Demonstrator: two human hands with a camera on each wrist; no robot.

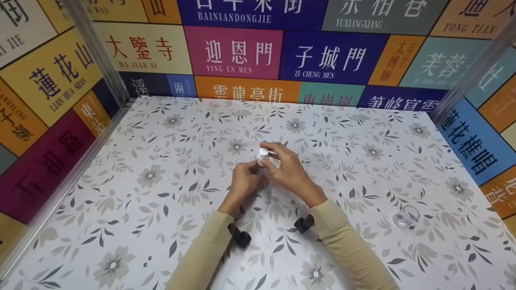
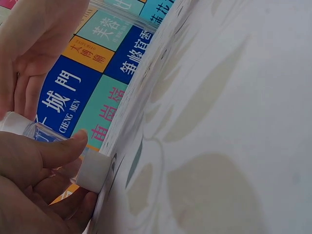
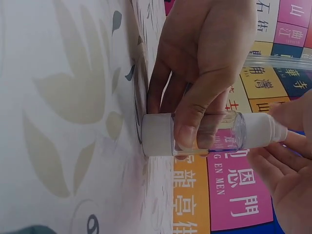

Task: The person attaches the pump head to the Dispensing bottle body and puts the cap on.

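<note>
Clear plastic bottle (image 3: 219, 132) w/ white base (image 3: 158, 135) & white top (image 3: 261, 129), held upright btwn both hands, approx. mid-table. Base is right down at the tabletop; can't tell if it's touching or just above.

L hand (image 1: 246, 179) has hold of the bottle's clear body, thumb along one side, fingers curled round the other; grip closed to the bottle's width, no wider. R hand (image 1: 290, 167) is up at the white top, thumb on one side & fingers round the other, so opened only abt as far as the top is wide. Exact fingertip contact there is partly hidden.

Clear cap-like piece (image 1: 406, 216) lies on the table off to the R, well apart from both hands, nr the R forearm's outer side. See-through, w/ a round rim showing.

Table (image 1: 217, 125) has a white cover w/ grey leaf & flower print. Beige sleeves (image 1: 350, 245) on both arms, black wrist cams (image 1: 304, 223) at the cuffs. Colourful sign panels (image 1: 238, 52) w/ Chinese chars stand behind & at the sides.
</note>
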